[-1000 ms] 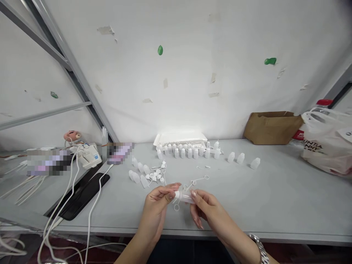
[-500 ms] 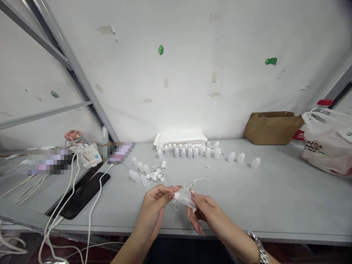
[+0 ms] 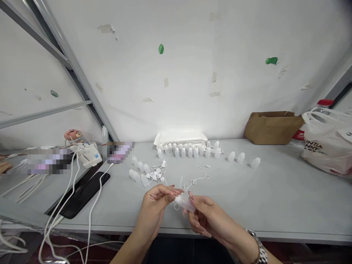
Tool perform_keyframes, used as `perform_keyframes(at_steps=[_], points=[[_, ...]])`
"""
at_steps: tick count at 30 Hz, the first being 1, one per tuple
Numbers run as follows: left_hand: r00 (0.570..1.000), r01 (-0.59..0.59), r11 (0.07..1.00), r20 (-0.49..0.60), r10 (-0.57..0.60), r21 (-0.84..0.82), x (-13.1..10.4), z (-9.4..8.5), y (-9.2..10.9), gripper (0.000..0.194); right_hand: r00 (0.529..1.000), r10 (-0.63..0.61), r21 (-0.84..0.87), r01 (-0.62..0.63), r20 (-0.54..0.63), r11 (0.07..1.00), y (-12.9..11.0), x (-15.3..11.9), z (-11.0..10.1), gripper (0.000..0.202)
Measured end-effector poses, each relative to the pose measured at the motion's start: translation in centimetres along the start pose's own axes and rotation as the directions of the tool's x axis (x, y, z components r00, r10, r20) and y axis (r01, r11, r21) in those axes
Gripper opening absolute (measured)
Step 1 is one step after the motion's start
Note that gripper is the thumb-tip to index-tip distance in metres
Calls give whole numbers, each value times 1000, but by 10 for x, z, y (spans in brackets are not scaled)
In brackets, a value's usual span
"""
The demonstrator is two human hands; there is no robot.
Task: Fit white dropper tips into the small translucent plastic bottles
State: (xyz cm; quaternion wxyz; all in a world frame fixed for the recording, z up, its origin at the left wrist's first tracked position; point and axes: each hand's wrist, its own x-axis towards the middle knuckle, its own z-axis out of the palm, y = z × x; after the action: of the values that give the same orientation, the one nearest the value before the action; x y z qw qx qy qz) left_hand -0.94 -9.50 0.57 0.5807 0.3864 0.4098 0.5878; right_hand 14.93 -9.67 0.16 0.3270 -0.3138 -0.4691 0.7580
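Near the front edge of the grey table, a small translucent bottle (image 3: 187, 204) lies tilted between my two hands. My left hand (image 3: 158, 200) pinches the white cap at its neck end. The body of the bottle is held by my right hand (image 3: 202, 214), thumb on top and fingers curled beneath. White ringed strips (image 3: 194, 182) lie just beyond my fingers. Left of them is a small pile of white caps (image 3: 155, 175), with several loose bottles (image 3: 136, 176) beside it. Rows of capped bottles (image 3: 189, 152) stand farther back by a white tray (image 3: 181, 137).
Three bottles (image 3: 241, 158) stand right of the rows. A cardboard box (image 3: 272, 128) and a plastic bag (image 3: 327, 146) are at the back right. White cables (image 3: 90, 205), a black phone (image 3: 85, 196) and a white device (image 3: 89, 156) occupy the left. Part of another person's hand (image 3: 4, 167) shows at the left edge.
My right fingers have curled further under the bottle, and the bottle has turned slightly. At the far left edge, part of another person's hand has come into view.
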Motion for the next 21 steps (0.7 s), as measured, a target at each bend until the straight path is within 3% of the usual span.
perform_keyframes(at_steps=[4, 6, 10, 12, 15, 17, 21], points=[[999, 19, 1000, -35, -19, 0, 1, 0, 2, 18, 979, -151, -108, 137, -140, 985, 4, 3, 0, 41], [999, 23, 1000, -48, -24, -7, 2, 0, 2, 19, 971, -184, -122, 165, -156, 979, 4, 4, -1, 38], [998, 36, 999, -46, -38, -37, 1, 2, 1, 23, 999, -32, 75, 29, 38, 997, 4, 3, -1, 39], [997, 53, 997, -55, -57, -55, 2, 3, 0, 22, 997, -4, 164, -9, 79, 986, 5, 4, -1, 39], [998, 69, 997, -9, -69, -27, 3, 3, 4, 24, 999, -22, 213, 15, 26, 977, 5, 4, -1, 41], [994, 101, 995, 28, -101, 11, 5, 2, 9, 34, 999, -46, 208, 49, -21, 977, 2, 3, -3, 42], [967, 244, 969, 81, -241, -42, 10, -3, 14, 45, 978, -129, 62, 141, -165, 988, -10, -3, -8, 43]])
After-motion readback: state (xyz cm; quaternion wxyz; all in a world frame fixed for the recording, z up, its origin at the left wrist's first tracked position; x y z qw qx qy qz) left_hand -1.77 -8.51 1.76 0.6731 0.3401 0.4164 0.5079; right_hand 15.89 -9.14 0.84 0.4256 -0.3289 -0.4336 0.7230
